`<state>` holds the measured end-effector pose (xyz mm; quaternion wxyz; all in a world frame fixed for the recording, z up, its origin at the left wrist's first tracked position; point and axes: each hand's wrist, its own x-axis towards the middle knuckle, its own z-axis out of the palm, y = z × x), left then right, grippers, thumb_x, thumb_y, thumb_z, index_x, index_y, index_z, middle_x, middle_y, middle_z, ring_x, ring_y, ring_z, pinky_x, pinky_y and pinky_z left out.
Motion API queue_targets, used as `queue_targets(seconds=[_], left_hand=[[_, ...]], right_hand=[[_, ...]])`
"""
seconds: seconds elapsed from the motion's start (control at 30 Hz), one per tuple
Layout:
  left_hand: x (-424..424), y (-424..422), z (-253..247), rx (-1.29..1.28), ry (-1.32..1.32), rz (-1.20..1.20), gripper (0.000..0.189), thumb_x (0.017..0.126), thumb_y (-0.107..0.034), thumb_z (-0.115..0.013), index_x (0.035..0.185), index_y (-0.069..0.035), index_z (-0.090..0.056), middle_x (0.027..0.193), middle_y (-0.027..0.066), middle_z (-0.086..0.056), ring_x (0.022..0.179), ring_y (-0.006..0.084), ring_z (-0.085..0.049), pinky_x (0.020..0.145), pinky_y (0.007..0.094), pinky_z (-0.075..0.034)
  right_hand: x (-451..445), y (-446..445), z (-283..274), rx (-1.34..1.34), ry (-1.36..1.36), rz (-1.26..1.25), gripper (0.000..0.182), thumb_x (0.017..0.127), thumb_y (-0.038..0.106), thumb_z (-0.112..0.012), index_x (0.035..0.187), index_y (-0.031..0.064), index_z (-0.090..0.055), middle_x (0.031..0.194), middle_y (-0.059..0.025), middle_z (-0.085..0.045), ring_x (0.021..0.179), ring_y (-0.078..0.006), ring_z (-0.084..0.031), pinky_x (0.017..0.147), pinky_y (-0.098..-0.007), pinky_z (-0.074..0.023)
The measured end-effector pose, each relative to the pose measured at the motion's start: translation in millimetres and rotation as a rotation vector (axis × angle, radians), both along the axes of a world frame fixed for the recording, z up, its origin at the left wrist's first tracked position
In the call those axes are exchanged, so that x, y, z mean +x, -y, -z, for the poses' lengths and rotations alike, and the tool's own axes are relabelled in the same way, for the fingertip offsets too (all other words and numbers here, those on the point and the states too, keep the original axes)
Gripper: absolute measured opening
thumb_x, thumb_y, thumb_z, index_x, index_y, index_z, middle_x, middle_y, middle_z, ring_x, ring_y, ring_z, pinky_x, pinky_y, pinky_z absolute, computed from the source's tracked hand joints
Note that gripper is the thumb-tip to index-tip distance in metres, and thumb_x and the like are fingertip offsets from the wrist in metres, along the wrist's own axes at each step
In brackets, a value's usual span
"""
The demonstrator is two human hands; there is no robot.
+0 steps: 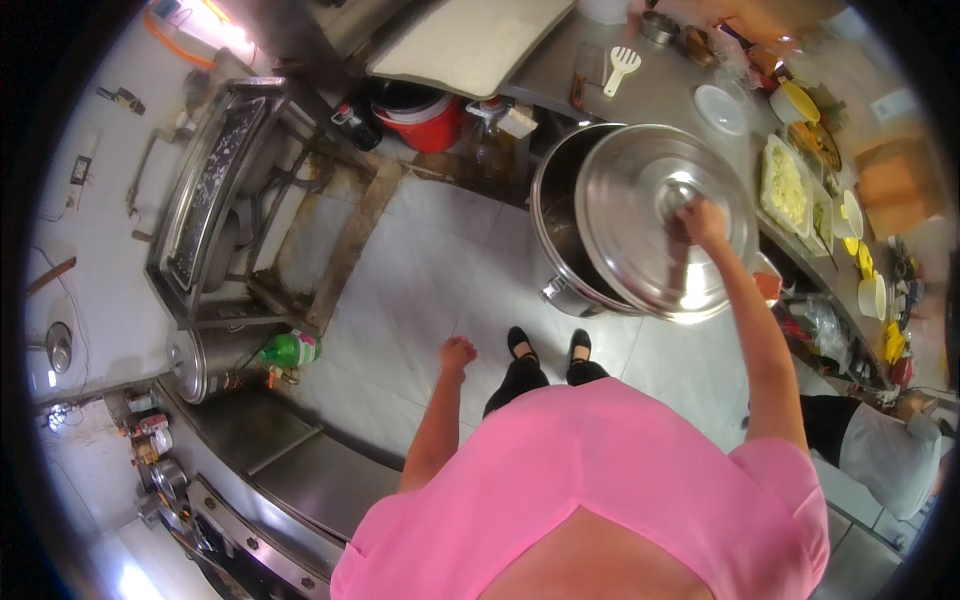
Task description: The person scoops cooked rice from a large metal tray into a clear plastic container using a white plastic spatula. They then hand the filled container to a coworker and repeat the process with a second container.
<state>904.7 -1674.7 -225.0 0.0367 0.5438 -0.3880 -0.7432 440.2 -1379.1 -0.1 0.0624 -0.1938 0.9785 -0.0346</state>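
Note:
My right hand grips the knob of a large round stainless-steel lid. The lid is over the right part of a big stainless-steel stockpot, leaving an opening on the left side. Inside, the pot looks dark, and its contents cannot be made out. A metal latch or handle sticks out from the pot's near left side. Low over the tiled floor, my left hand hangs with its fingers curled and nothing visible in it.
A steel counter carries a slotted white spatula, a white lid and a tray of shredded food. Left are a metal-framed stand and a green bottle. A red bucket sits below; another person is at right.

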Motion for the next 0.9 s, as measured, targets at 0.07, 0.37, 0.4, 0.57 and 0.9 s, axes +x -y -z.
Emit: queue_targets(seconds=[0.07,0.37,0.4,0.57,0.9], left_hand=[[1.7,-9.0,-7.1,0.01,0.004,0.018,0.023,0.082,-0.014,-0.055,0.099,0.0,-0.05,0.075,0.0104,-0.056,0.064,0.0209,-0.058,0.062,0.0334,-0.052],[86.2,-4.7,13.3,0.271,0.046,-0.177,0.017,0.079,-0.01,-0.055,0.093,-0.003,-0.048,0.072,0.0127,-0.055,0.059,0.0218,-0.054,0.054,0.032,-0.049],[110.2,-2.7,30.2,0.289,-0.019,-0.197,0.016,0.079,-0.012,-0.056,0.09,-0.003,-0.048,0.071,0.0126,-0.055,0.059,0.0216,-0.054,0.055,0.0325,-0.049],[131.7,-6.8,41.3,0.24,0.136,-0.169,0.017,0.079,-0.015,-0.056,0.091,-0.004,-0.049,0.072,0.0116,-0.055,0.061,0.0216,-0.055,0.057,0.0331,-0.049],[13.2,-7.4,13.5,0.103,0.109,0.129,0.021,0.082,-0.015,-0.054,0.098,-0.003,-0.048,0.076,0.0097,-0.056,0.066,0.022,-0.057,0.06,0.0333,-0.05]], right_hand=[[6.4,24.4,15.0,-0.071,0.04,0.02,0.028,0.072,0.032,-0.064,0.076,0.0043,-0.065,0.081,-0.0177,-0.063,0.081,-0.0328,-0.06,0.074,-0.0412,-0.0467],[16.2,77.6,23.2,-0.112,0.019,-0.035,0.03,0.073,0.034,-0.061,0.071,0.004,-0.064,0.074,-0.0164,-0.062,0.074,-0.0322,-0.06,0.069,-0.0411,-0.0475],[17.3,79.6,27.1,-0.135,-0.017,-0.044,0.03,0.073,0.034,-0.061,0.071,0.0038,-0.064,0.074,-0.0164,-0.062,0.074,-0.0322,-0.061,0.069,-0.041,-0.0476],[15.2,62.6,15.5,-0.097,0.133,0.007,0.029,0.072,0.029,-0.064,0.081,0.001,-0.064,0.086,-0.0211,-0.061,0.085,-0.0353,-0.06,0.075,-0.0406,-0.048],[19.7,61.0,21.6,-0.196,0.102,0.082,0.027,0.073,0.028,-0.064,0.082,0.0025,-0.064,0.085,-0.0193,-0.062,0.084,-0.0334,-0.06,0.075,-0.0401,-0.0478]])
